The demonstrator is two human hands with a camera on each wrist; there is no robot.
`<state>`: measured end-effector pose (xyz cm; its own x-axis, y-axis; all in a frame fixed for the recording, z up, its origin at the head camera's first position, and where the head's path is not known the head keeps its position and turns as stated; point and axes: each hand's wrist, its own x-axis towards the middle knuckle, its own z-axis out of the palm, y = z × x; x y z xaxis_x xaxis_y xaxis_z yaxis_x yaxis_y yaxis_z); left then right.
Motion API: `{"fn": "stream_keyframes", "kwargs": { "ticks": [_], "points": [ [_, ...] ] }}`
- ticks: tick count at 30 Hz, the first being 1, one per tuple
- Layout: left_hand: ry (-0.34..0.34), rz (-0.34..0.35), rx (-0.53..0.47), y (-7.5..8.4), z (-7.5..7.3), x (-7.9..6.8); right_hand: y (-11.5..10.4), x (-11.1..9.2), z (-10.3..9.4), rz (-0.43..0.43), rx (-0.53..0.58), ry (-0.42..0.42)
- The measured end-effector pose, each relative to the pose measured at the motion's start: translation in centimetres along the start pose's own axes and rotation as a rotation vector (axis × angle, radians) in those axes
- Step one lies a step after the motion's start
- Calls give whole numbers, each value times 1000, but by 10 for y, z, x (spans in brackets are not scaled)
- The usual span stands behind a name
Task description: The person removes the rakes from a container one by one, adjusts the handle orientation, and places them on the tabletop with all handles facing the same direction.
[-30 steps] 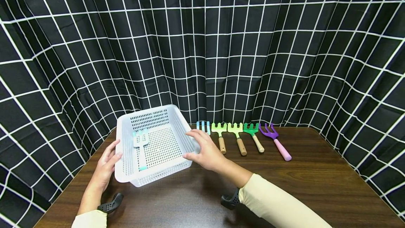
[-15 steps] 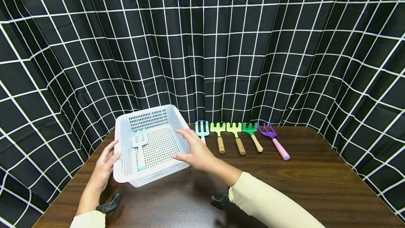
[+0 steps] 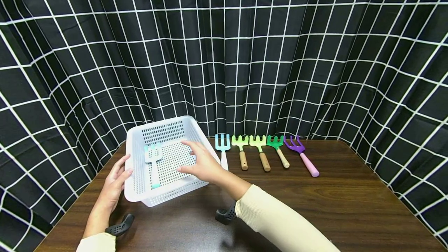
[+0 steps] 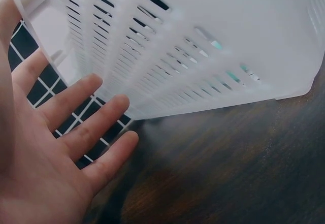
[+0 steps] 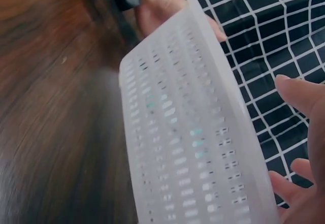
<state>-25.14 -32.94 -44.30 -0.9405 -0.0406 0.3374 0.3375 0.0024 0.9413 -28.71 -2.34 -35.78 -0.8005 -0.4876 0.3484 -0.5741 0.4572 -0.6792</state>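
Observation:
A white perforated plastic basket point(image 3: 175, 187) stands at the left of the table. Inside it, a garden hand fork point(image 3: 154, 154) with pale blue tines and a white handle lies toward the left wall. My left hand point(image 3: 113, 186) rests against the basket's left side, fingertips right at the rim; the left wrist view shows its fingers spread along the outer wall. Over the basket's right part, my right hand point(image 3: 206, 166) reaches in past the rim with thumb and fingers apart, holding nothing. The fork's tip colour shows through the basket holes in both wrist views.
Right of the basket lies a row of hand forks: one pale blue point(image 3: 223, 145), two lime green point(image 3: 240, 147) point(image 3: 259, 149), one dark green point(image 3: 279, 149), and one purple with a pink handle point(image 3: 303, 154). A black gridded curtain point(image 3: 266, 57) hangs behind the brown table point(image 3: 350, 197).
My right hand has moved left from the basket's right rim to over its inside, uncovering more of the pale blue fork outside. The left hand stays at the basket's left side.

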Motion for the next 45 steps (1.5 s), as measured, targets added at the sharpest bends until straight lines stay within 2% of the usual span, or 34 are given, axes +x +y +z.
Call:
{"fn": "stream_keyframes", "kwargs": {
  "ticks": [6, 16, 23, 27, 31, 38, 45],
  "points": [
    [3, 3, -7, 0, -2, -1, -5, 13, 13, -1, 23, -17],
    [7, -10, 5, 2, -1, 0, -10, 35, 29, 46, 22, -56],
    [5, -7, -4, 3, 1, 4, -11, 48, 34, 44, 68, -147],
    [5, -3, -5, 4, 2, 3, -11, 53, 38, 73, 125, -221],
    [7, -5, 1, 5, 1, 2, -12, 59, 46, 97, 135, -272],
    [2, -11, 15, 2, 2, 1, -7, 66, 60, 122, 103, -362],
    [-16, 10, -12, 1, 2, -1, -14, 68, 71, 124, -18, -418]
  ]
}}
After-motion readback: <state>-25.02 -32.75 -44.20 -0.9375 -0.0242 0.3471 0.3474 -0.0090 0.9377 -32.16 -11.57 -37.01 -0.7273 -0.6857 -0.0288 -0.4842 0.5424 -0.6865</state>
